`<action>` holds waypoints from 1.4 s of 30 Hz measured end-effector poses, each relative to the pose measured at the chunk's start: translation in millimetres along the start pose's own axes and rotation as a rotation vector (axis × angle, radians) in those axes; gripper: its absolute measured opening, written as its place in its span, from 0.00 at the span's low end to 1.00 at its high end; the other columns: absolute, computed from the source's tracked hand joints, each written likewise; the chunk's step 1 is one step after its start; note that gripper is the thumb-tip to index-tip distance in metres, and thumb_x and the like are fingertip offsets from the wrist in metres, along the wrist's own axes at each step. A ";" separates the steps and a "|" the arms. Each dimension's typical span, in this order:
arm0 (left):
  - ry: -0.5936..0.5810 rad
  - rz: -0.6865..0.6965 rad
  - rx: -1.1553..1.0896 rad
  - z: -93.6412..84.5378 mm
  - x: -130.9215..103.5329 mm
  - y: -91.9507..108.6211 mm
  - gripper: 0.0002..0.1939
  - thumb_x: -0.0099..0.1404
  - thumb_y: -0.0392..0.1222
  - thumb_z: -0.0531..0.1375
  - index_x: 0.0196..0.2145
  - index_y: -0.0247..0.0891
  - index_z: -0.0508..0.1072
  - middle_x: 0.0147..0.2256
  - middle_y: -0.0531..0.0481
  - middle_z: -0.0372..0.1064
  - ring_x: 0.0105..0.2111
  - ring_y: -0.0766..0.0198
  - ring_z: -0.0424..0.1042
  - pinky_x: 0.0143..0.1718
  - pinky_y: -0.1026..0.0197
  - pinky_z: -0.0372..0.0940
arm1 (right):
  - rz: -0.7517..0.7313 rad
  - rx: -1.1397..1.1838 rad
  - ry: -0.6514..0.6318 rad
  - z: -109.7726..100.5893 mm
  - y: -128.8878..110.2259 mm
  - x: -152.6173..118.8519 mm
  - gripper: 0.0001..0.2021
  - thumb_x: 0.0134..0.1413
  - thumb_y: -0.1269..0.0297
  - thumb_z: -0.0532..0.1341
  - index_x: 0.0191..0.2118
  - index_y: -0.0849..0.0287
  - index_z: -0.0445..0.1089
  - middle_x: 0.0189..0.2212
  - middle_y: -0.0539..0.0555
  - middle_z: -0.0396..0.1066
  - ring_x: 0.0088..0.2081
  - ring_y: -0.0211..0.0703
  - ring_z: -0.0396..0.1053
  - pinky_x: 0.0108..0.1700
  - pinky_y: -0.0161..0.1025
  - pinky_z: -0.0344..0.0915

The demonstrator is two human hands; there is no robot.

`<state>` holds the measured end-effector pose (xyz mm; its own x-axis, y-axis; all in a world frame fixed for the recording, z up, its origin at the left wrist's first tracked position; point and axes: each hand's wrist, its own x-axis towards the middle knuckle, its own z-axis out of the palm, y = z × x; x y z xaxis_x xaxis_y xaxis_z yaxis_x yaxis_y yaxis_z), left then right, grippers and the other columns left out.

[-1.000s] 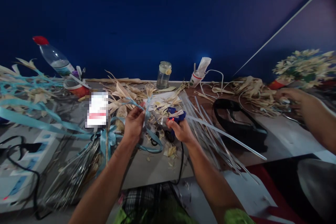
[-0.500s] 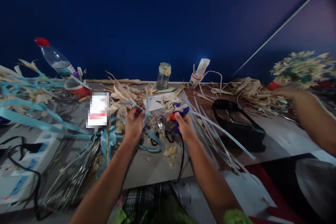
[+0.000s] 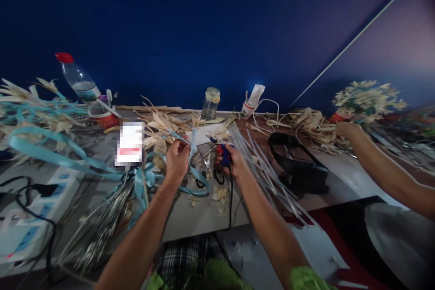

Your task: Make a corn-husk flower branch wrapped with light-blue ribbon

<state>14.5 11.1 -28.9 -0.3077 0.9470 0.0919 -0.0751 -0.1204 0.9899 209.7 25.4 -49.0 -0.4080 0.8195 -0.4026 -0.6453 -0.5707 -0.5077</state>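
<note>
My left hand (image 3: 177,161) pinches a thin stem wrapped in light blue ribbon (image 3: 204,190), with pale dried husk petals (image 3: 159,121) beyond the fingers. The ribbon's loose end curls onto the table beside the hand. In my right hand (image 3: 236,163) is a dark blue glue gun (image 3: 225,155) with a red-orange part, and its black cord hangs toward the table edge. The two hands are apart, the gun to the right of the stem. Scissors (image 3: 219,176) with black handles lie between them among husk scraps.
A glass jar (image 3: 211,103) and a paper cup (image 3: 249,108) stand by the wall. Clear glue sticks (image 3: 261,163) and a black strapped case (image 3: 299,170) lie rightward. Left are a phone (image 3: 131,143), wires (image 3: 105,231) and a power strip (image 3: 47,217). Another person's arm (image 3: 377,161) reaches in from the right.
The glue gun has turned in my right hand and come slightly left and down; the glue stick trailing from its back no longer shows. My left hand keeps the stem. The view has shifted slightly.
</note>
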 end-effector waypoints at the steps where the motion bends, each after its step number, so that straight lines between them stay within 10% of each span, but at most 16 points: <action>1: 0.001 0.003 0.012 -0.3 0.1 0.3 0.12 0.51 0.40 0.59 0.34 0.34 0.71 0.24 0.56 0.62 0.23 0.72 0.58 0.27 0.68 0.55 | 0.009 0.010 0.003 0.0 -0.2 0.9 0.13 0.55 0.56 0.53 0.27 0.61 0.61 0.18 0.47 0.58 0.20 0.31 0.59 0.23 0.31 0.61; 16: -0.018 0.051 0.055 -4.3 3.7 -6.8 0.15 0.51 0.39 0.58 0.38 0.35 0.72 0.24 0.55 0.63 0.24 0.69 0.60 0.28 0.66 0.56 | -0.019 -0.324 0.222 27.4 -15.8 36.1 0.13 0.57 0.63 0.49 0.24 0.61 0.58 0.14 0.47 0.58 0.18 0.32 0.58 0.23 0.32 0.60; 22: -0.038 0.055 0.078 -5.9 1.1 -2.3 0.15 0.53 0.40 0.57 0.39 0.34 0.71 0.25 0.55 0.63 0.25 0.69 0.61 0.30 0.66 0.57 | 0.087 -0.552 0.247 23.8 -23.5 15.0 0.20 0.56 0.49 0.48 0.27 0.61 0.63 0.17 0.52 0.65 0.20 0.40 0.64 0.24 0.39 0.63; 30: -0.066 0.108 0.150 -3.0 0.4 -5.9 0.08 0.54 0.42 0.56 0.30 0.35 0.68 0.31 0.50 0.69 0.33 0.64 0.67 0.39 0.62 0.60 | -0.650 -1.337 0.340 56.0 -9.2 -17.0 0.13 0.45 0.53 0.60 0.29 0.59 0.70 0.25 0.51 0.70 0.32 0.40 0.67 0.35 0.35 0.61; 37: -0.070 0.185 0.214 -4.3 -3.1 0.1 0.03 0.54 0.39 0.54 0.27 0.37 0.66 0.38 0.46 0.70 0.36 0.63 0.68 0.40 0.61 0.61 | -0.609 -1.057 0.394 93.7 49.3 2.6 0.23 0.35 0.58 0.65 0.40 0.61 0.61 0.27 0.49 0.66 0.28 0.36 0.65 0.31 0.35 0.62; 42: -0.053 0.171 0.271 -4.1 -6.2 8.0 0.04 0.55 0.39 0.54 0.28 0.37 0.66 0.35 0.48 0.70 0.35 0.63 0.68 0.39 0.61 0.60 | -0.567 -0.965 0.401 95.3 51.8 4.0 0.12 0.39 0.64 0.58 0.33 0.61 0.61 0.23 0.47 0.62 0.24 0.35 0.61 0.27 0.34 0.58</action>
<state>12.0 3.0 -22.0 -0.2433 0.9351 0.2575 0.2311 -0.2020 0.9517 113.1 4.1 -4.4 0.1209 0.9910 -0.0578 0.1550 -0.0764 -0.9850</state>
